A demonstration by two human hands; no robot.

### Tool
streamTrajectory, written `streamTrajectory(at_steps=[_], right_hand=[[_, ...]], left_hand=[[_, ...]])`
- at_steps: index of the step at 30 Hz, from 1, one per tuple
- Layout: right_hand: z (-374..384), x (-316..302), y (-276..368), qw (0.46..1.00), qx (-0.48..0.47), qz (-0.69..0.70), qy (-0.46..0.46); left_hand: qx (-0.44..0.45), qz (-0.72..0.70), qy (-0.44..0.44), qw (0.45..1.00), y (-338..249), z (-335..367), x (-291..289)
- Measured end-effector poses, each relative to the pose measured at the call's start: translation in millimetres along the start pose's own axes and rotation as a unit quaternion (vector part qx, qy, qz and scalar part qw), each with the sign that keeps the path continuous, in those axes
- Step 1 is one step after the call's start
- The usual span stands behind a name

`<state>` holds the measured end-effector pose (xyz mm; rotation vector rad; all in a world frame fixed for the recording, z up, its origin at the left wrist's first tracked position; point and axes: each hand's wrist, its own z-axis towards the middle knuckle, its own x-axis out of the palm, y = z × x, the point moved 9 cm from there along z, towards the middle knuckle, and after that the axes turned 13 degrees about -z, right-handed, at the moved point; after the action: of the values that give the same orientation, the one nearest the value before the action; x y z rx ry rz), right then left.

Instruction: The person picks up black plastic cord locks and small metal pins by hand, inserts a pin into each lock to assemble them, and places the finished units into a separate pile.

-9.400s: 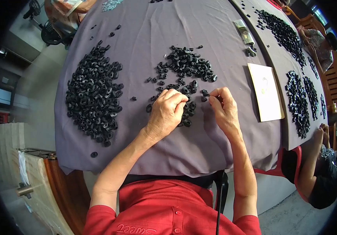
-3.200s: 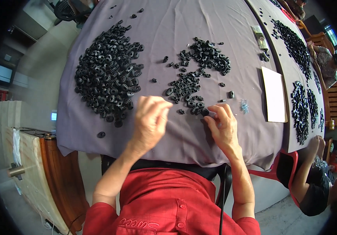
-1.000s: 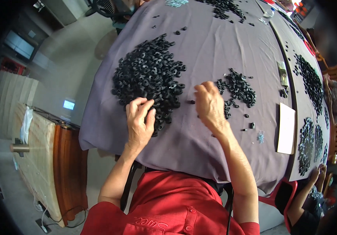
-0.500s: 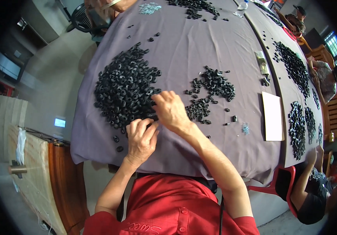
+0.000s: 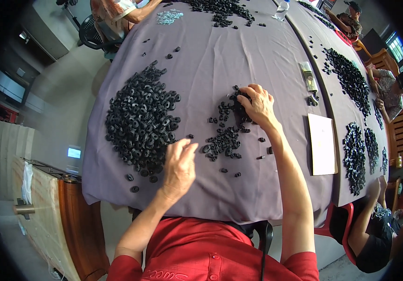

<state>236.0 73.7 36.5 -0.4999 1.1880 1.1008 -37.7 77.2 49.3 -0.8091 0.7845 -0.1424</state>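
A large heap of small black ring-like plastic parts (image 5: 140, 117) lies on the cloth to the left. Beside its lower right edge, my left hand (image 5: 180, 166) hovers with its fingers apart, and nothing shows in it. My right hand (image 5: 258, 107) reaches over the far part of a smaller cluster of black pieces. Its thumb and fingers are bent around some of those pieces; the fingertips partly hide them. Nearer to me lies another small group of black pieces (image 5: 222, 141), with a few loose ones around it.
A white board (image 5: 322, 145) lies to the right, with a clear packet (image 5: 308, 76) beyond it. More black piles (image 5: 347, 79) cover the adjoining table. A plastic bottle (image 5: 282, 9) and small pale-blue pieces (image 5: 169, 17) are at the far side. Other people sit around the tables.
My right hand has moved from the large heap rightward to the smaller cluster. My left hand has shifted slightly right, away from the heap, and its fingers have spread.
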Motion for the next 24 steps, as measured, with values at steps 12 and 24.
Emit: streamTrajectory(at_steps=[12, 24], right_hand=[[-33.4, 1.9, 37.9, 0.995, -0.099, 0.02, 0.027], [-1.5, -22.9, -56.0, 0.984, -0.027, 0.176, -0.018]], left_hand=[[-0.052, -0.093, 0.047, 0.993, 24.5, 45.9, 76.9], [0.069, -0.038, 0.012, 0.997, 39.0, 118.6, 75.9]])
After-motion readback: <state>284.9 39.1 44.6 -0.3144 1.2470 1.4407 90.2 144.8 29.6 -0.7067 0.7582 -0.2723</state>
